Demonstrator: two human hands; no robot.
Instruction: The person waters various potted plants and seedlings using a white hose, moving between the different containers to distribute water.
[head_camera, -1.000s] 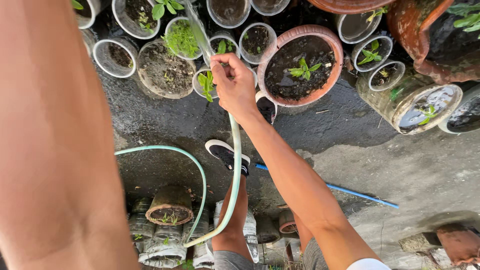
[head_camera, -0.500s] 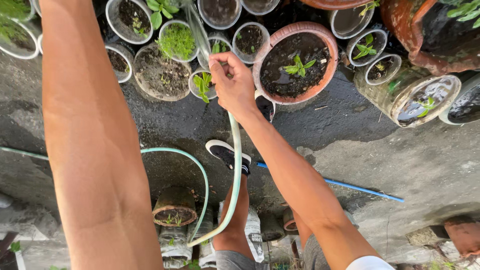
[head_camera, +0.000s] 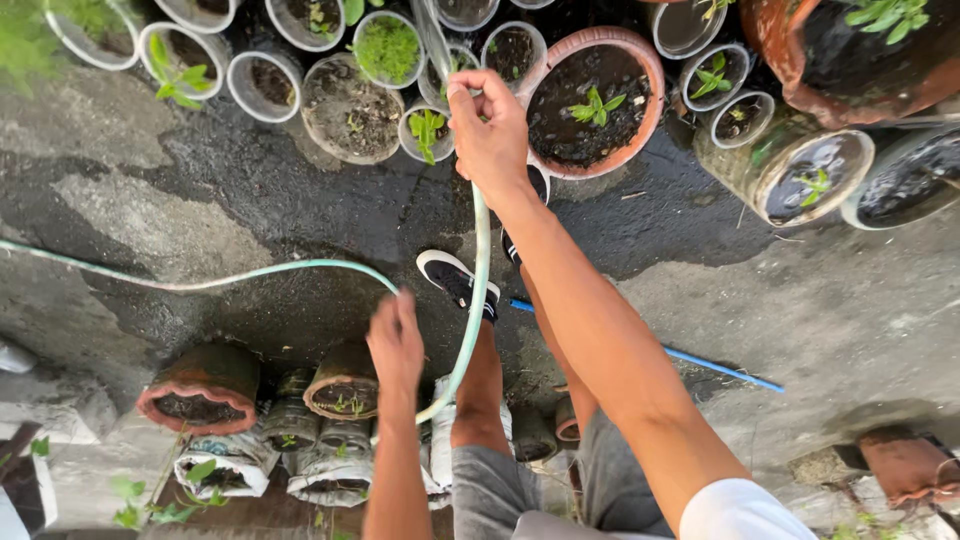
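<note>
Wet dark concrete floor lies under me, with many pots along its edge. Fingers of my right hand are closed around the green hose, its end above the small seedling pot. My left hand hangs loosely open beside the hose loop. Soil in the big clay pot just beside my right fingers already looks dark and wet.
</note>
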